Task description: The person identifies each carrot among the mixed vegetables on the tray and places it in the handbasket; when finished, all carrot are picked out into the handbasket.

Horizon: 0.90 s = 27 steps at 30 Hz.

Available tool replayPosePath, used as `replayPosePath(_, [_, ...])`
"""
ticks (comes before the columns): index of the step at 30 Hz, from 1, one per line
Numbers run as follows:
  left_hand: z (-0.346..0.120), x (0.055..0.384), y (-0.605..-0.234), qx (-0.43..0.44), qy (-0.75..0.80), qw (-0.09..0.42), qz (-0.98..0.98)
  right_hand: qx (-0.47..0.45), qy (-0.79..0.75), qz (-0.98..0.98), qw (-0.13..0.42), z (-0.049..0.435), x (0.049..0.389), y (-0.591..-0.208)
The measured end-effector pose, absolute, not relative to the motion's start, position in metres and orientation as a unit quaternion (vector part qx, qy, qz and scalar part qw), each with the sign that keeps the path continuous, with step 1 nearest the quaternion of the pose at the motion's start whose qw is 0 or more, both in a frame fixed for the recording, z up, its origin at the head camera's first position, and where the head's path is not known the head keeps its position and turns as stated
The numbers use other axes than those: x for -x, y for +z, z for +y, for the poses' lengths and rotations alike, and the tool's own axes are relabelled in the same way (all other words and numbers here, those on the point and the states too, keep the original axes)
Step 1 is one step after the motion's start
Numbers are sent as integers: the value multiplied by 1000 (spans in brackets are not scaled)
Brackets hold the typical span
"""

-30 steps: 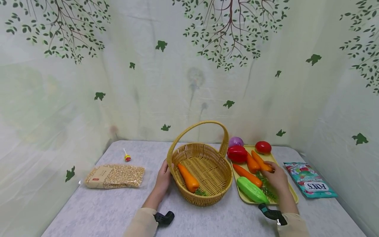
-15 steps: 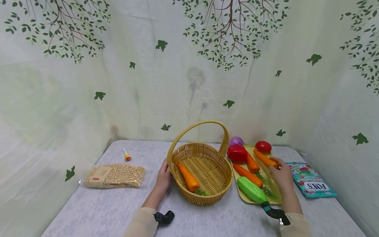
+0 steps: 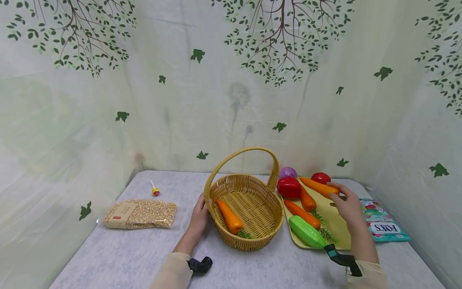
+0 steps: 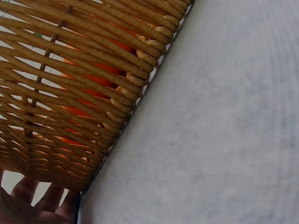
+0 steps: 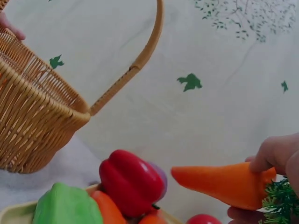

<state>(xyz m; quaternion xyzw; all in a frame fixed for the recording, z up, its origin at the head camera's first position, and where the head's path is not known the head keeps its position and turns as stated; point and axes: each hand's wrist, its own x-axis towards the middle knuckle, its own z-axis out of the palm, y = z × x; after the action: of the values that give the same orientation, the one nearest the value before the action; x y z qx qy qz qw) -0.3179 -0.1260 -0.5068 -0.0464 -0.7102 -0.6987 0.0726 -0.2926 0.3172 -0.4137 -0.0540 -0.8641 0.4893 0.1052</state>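
My right hand (image 3: 349, 202) pinches an orange carrot (image 3: 319, 188) by its thick, leafy end and holds it over the yellow tray (image 3: 341, 224). In the right wrist view the carrot's tip points left, with feathery green leaves (image 5: 281, 200) hanging at the grip. My left hand (image 3: 199, 216) holds the left side of a wicker basket (image 3: 249, 243) with a tall handle. The left wrist view shows its fingers (image 4: 46, 200) against the woven wall. Inside the basket lies another carrot (image 3: 229, 218), its leaves toward the near side.
On the tray are two more carrots (image 3: 302, 214), a green vegetable (image 3: 306, 232), a red pepper (image 3: 289, 187) and a red tomato (image 3: 321, 178). A purple round thing (image 3: 287, 172) stands behind. A teal FOX'S bag (image 3: 386, 224) lies right; a grain packet (image 3: 144, 214) and lollipop (image 3: 155, 190) lie left.
My right hand has lifted the carrot off the tray and shifted right, and the carrot now lies at a flatter angle. The left hand and basket have stayed in place.
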Motion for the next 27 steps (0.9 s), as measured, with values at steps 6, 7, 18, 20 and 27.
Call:
replayPosePath(6, [-128, 317, -505, 51, -699, 73, -710, 7, 476, -876, 75, 311, 284, -397])
replayPosePath(7, [-128, 317, -505, 51, -699, 72, -710, -1, 476, -877, 69, 310, 282, -395])
replayPosePath(18, [-129, 319, -508, 58, -696, 73, -712, -101, 504, -857, 19, 293, 270, -378])
replayPosePath(20, [-129, 319, -508, 58, -694, 75, -714, -116, 511, -851, 9, 287, 271, -378])
replayPosePath(27, [-128, 319, -508, 55, -692, 85, -715, -164, 515, -840, -37, 260, 282, -381])
